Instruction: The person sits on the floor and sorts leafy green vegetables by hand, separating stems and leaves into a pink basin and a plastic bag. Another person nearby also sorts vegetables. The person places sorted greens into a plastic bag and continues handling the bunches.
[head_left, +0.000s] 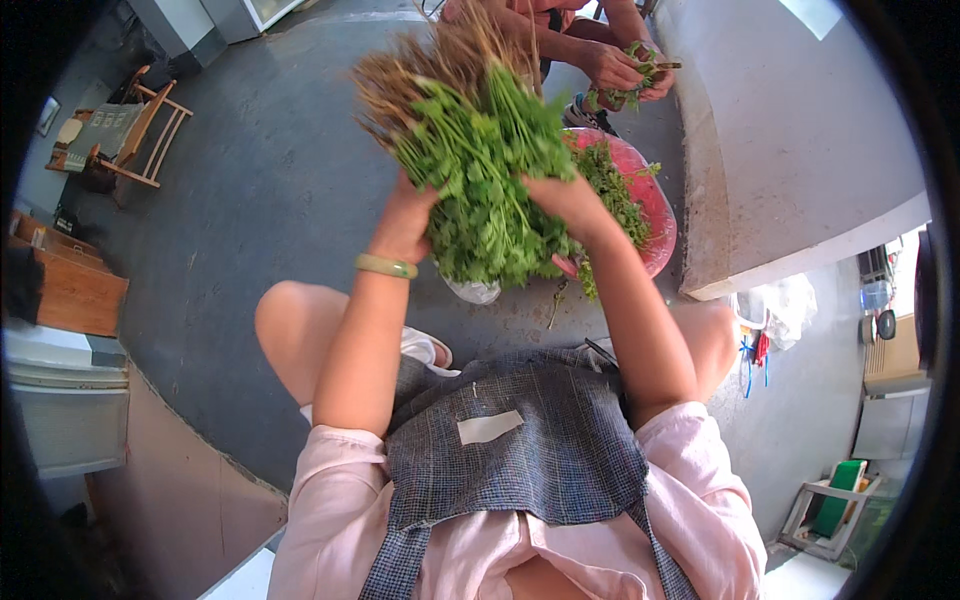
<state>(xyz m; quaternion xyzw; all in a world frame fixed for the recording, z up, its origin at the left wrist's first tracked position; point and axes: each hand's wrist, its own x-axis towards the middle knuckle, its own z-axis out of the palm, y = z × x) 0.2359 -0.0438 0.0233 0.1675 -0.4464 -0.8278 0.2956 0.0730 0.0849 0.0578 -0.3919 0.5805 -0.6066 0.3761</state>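
Between my two hands is a large bunch of leafy green herbs (487, 180), probably cilantro, with its leaves toward me and its brown roots pointing away. My left hand (409, 217), with a bangle at the wrist, grips the bunch's left side, its fingers partly hidden behind the leaves. On the right side, my right hand (559, 199) is closed around the stems and leaves, slightly blurred. Beyond my right forearm, a red basin (660, 217) lined with clear plastic holds more loose greens (611, 187). A clear plastic bag (474, 291) shows under the bunch.
Another person's hands (622, 71) hold a few sprigs beyond the basin. A low pale wall (795, 150) stands at the right, with a white plastic bag (791, 311) past its corner. A wooden chair (142, 131) and brown cabinet (79, 285) are at the left.
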